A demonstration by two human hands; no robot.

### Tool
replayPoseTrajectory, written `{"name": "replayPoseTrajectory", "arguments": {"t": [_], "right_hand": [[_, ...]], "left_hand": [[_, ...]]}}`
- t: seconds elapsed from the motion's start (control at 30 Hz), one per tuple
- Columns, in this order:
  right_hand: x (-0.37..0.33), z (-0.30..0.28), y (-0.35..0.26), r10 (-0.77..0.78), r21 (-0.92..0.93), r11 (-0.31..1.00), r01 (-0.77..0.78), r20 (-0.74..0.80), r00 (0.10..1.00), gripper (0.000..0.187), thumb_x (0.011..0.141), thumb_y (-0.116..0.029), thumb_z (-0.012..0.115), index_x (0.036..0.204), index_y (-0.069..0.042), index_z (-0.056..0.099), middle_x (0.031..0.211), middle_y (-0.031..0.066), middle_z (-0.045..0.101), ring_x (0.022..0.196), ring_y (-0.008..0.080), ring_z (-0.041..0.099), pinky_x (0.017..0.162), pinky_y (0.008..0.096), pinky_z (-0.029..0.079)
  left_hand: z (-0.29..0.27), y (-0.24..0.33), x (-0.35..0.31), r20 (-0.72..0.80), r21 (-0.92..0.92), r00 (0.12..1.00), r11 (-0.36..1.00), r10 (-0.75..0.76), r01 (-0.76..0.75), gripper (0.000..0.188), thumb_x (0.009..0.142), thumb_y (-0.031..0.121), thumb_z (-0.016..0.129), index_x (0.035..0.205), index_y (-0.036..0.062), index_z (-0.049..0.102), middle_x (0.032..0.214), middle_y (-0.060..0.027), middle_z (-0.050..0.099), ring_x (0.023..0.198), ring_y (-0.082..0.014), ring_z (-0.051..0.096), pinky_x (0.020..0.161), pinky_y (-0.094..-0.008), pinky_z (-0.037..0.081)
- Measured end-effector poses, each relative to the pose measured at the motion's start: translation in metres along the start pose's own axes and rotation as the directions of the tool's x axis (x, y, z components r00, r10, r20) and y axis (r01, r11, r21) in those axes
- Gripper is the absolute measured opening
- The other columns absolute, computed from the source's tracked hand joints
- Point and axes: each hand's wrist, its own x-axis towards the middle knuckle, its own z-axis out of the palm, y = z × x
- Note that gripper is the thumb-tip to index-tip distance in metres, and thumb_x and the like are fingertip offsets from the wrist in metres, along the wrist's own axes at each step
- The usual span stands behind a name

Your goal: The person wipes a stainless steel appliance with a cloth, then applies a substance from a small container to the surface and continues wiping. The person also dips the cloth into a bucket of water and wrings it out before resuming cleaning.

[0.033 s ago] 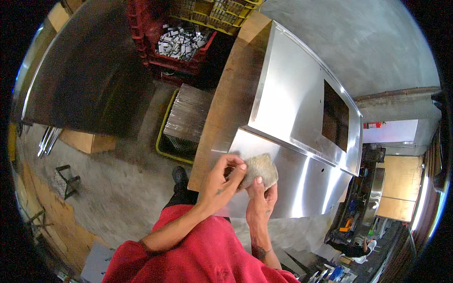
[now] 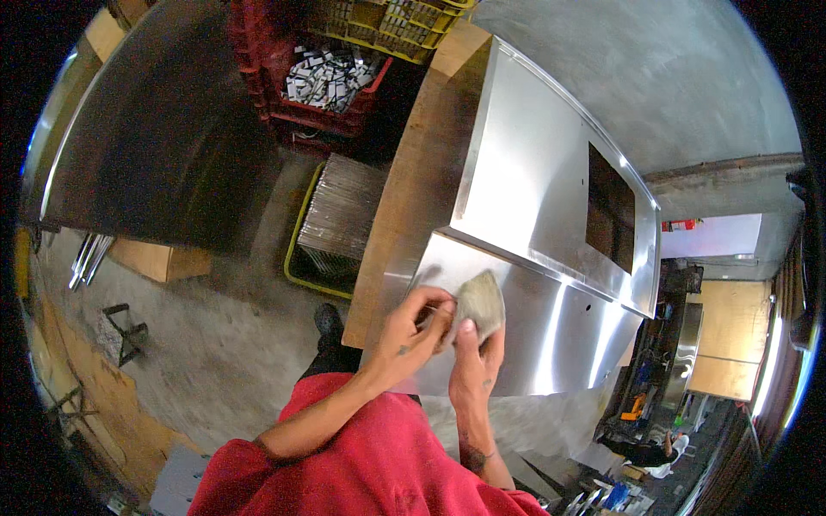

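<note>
My right hand [image 2: 477, 357] grips a greyish-beige fibrous pad [image 2: 482, 303] from below, with the thumb on its near face. The pad is tilted and slightly blurred above a shiny sheet-metal panel [image 2: 551, 344]. Beside the pad's left edge, my left hand [image 2: 415, 331] is closed, thumb and fingers pinched together. Whatever its fingertips hold, if anything, is hidden. Beyond the panel's bend rises a larger metal face [image 2: 538, 163] with a dark rectangular cut-out [image 2: 611, 211].
A wooden board [image 2: 379, 284] lies under the metal. To its left, a yellow-rimmed basket [image 2: 297, 267] holds stacked metal strips. A red crate [image 2: 267, 103] contains many small metal parts. At far left are a dark sheet [image 2: 163, 129] and a small stool [image 2: 123, 334]. Another person [image 2: 641, 449] appears at lower right.
The pad has turned in my right hand and stands more upright, showing a narrower face. My left fingers have shifted slightly right and curled closer together at its edge.
</note>
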Motion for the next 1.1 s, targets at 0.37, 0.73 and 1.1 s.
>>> {"name": "replayPoseTrajectory", "arguments": {"t": [0.37,0.73,1.1], "right_hand": [[0.1,0.002,0.013,-0.535,-0.721,0.357,0.593,0.362,0.763,0.039,0.096,-0.015,0.074,0.134,-0.008,0.067,0.118,0.025,0.063,0.102,0.0439,0.067,0.083,0.0501,0.057],[0.129,0.001,0.058,-0.674,-0.672,0.247,0.698,0.398,0.622,0.04,0.09,-0.005,0.078,0.129,-0.01,0.072,0.124,0.0238,0.063,0.105,0.0425,0.067,0.088,0.0491,0.057],[0.136,-0.009,0.055,-0.684,-0.665,0.226,0.712,0.412,0.602,0.036,0.089,-0.006,0.076,0.125,-0.01,0.072,0.119,0.0244,0.067,0.1,0.0422,0.068,0.082,0.0505,0.058]], "left_hand": [[-0.046,-0.05,-0.009,-0.007,0.24,1.0,0.971,0.009,-0.007,0.022,0.113,0.015,0.056,0.129,0.0014,0.064,0.118,-0.0084,0.072,0.103,-0.0148,0.069,0.093,-0.0315,0.056],[-0.081,-0.084,-0.035,-0.147,0.19,0.989,0.981,-0.006,0.034,0.023,0.11,0.001,0.053,0.13,0.0014,0.062,0.117,-0.0106,0.072,0.102,-0.0149,0.07,0.092,-0.029,0.056],[-0.09,-0.086,-0.037,-0.135,0.244,0.991,0.969,0.009,0.024,0.026,0.112,0.006,0.051,0.136,0.0043,0.059,0.119,-0.0086,0.07,0.103,-0.0154,0.068,0.092,-0.0306,0.056]]}}
